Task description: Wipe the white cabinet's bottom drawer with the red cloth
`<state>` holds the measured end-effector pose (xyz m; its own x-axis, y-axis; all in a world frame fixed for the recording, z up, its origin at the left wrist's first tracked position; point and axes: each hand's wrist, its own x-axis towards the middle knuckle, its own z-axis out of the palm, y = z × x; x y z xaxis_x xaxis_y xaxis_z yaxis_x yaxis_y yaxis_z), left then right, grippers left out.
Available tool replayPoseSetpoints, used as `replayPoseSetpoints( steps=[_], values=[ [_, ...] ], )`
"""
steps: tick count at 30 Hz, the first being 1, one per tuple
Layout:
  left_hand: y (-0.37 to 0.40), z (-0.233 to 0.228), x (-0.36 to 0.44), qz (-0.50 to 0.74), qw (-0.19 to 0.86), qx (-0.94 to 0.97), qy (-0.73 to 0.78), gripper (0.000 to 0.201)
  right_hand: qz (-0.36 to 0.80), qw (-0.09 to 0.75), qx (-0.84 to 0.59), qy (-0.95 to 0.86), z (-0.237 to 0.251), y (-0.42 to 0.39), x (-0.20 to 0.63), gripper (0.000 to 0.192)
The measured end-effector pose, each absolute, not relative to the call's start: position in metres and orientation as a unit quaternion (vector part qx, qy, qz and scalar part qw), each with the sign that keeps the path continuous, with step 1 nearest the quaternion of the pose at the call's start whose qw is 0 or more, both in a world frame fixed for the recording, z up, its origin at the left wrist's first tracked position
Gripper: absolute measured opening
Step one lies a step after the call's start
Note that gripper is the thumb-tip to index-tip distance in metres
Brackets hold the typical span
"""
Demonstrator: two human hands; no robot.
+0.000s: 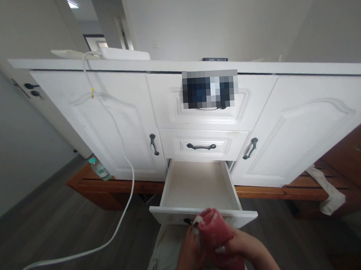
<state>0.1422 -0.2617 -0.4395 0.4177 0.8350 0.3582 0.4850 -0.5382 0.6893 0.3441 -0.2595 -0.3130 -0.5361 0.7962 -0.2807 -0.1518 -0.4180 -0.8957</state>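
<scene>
A rolled or folded red cloth (214,234), with pale patches near its top, is held upright close to my body. My right hand (239,244) wraps its right side, fingers closed on it. On its left side my left hand (190,245) grips the edge, its fingertips partly hidden by the cloth. Just beyond both hands is a pulled-out white drawer (198,184) with a bare inside. Its front panel (166,216) is right behind the cloth, and the cloth covers part of the dark handle (188,221).
The white cabinet (114,82) has doors either side and two shut drawers above. A white cable (123,146) hangs from a power strip (124,54) on top and crosses the left. A bottle (100,169) and a white cloth (328,191) are on the wooden bench (262,192).
</scene>
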Motion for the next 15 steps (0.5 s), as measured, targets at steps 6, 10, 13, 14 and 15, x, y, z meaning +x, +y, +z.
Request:
replayPoseSetpoints(
  steps=[6,10,13,14,15],
  values=[
    [-0.269,-0.432,0.115,0.365,0.304,0.8,0.367,0.03,0.648,0.34,-0.432,-0.527,-0.264,-0.14,0.324,0.052],
    [-0.249,-0.448,0.088,0.279,0.351,0.785,0.426,0.035,0.376,0.064,-0.557,-0.738,-0.277,-0.043,0.286,0.027],
    [-0.228,-0.47,0.07,0.242,0.355,0.75,0.503,0.032,0.256,0.022,-0.598,-0.759,-0.304,-0.003,0.259,0.027],
    [-0.223,-0.478,0.066,0.229,0.358,0.739,0.522,0.032,0.227,0.032,-0.61,-0.759,-0.313,0.005,0.252,0.034],
    [-0.219,-0.487,0.063,0.216,0.359,0.731,0.539,0.032,0.195,0.038,-0.618,-0.761,-0.321,0.01,0.247,0.041]
  ],
)
